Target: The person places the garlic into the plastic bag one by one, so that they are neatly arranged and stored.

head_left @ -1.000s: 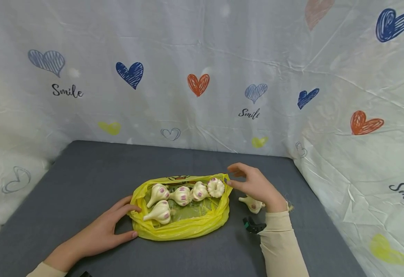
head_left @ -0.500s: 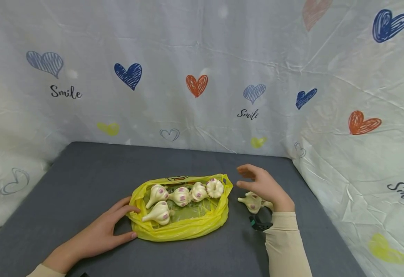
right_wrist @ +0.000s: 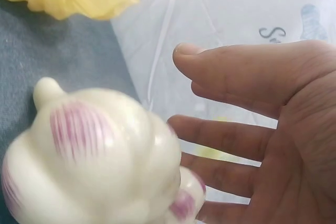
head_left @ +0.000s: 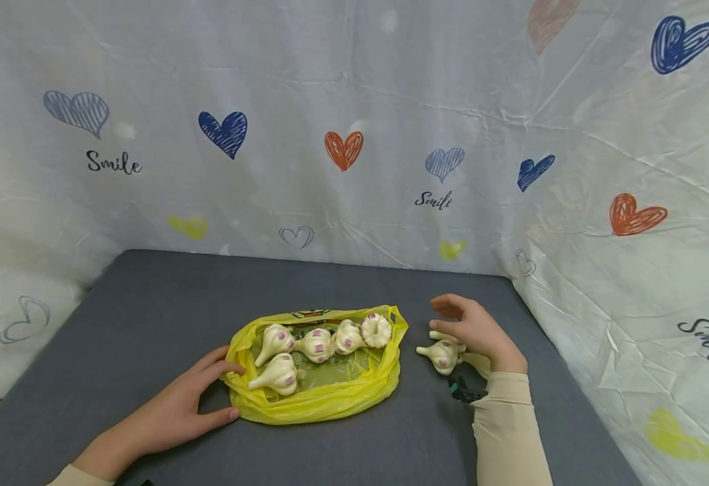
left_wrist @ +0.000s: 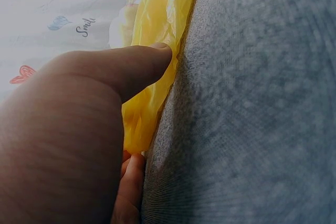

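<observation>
A yellow plastic bag [head_left: 330, 405] lies with its mouth open on the dark table, several white garlic bulbs [head_left: 315, 345] with purple marks inside it. My left hand [head_left: 169, 412] rests against the bag's left end; its fingers touch the rim and its thumb [left_wrist: 149, 64] lies along the front side. To the right of the bag, my right hand [head_left: 479, 334] hangs over more garlic bulbs [head_left: 442, 356], holding nothing, its fingers loosely bent. In the right wrist view, a large garlic bulb [right_wrist: 100, 156] is close beside those fingers, partly covering another bulb. The wrist hides part of this group.
The dark grey table [head_left: 208, 287] has a white curtain [head_left: 281, 101] printed with hearts and "Smile" behind it and at both sides. A black wrist device [head_left: 466, 390] is on the right wrist. Bare table lies behind and in front of the bag.
My right hand has moved right, away from the bag's right edge, to above the garlic bulbs there. More of those bulbs now shows. My left hand and the bag stay put.
</observation>
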Tool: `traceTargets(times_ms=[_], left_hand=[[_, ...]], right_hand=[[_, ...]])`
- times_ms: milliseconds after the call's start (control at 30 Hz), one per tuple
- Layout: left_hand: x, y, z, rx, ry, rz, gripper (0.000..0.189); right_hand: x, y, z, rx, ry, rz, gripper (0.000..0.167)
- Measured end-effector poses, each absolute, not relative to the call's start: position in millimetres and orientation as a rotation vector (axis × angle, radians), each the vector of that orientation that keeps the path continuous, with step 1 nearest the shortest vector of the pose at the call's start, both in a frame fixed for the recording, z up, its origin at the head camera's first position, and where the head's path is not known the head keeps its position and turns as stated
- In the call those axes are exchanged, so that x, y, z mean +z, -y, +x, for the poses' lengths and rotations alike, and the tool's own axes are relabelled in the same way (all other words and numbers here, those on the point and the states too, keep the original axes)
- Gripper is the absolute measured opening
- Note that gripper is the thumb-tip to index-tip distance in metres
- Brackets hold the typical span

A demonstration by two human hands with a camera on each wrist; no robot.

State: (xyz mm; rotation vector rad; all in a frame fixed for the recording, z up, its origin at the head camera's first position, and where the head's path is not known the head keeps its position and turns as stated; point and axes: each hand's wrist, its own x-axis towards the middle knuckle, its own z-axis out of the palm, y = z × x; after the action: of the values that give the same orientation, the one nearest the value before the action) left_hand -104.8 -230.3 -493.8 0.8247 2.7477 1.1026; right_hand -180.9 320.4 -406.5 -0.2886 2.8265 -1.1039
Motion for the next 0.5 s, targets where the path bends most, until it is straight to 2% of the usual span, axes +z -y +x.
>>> traceTargets(times_ms=[500], left_hand=[[-495, 231, -105, 1.107, -2.738, 0.823, 0.057]], right_hand=[[-420, -340, -180, -1.181, -2.755, -0.209, 0.059]])
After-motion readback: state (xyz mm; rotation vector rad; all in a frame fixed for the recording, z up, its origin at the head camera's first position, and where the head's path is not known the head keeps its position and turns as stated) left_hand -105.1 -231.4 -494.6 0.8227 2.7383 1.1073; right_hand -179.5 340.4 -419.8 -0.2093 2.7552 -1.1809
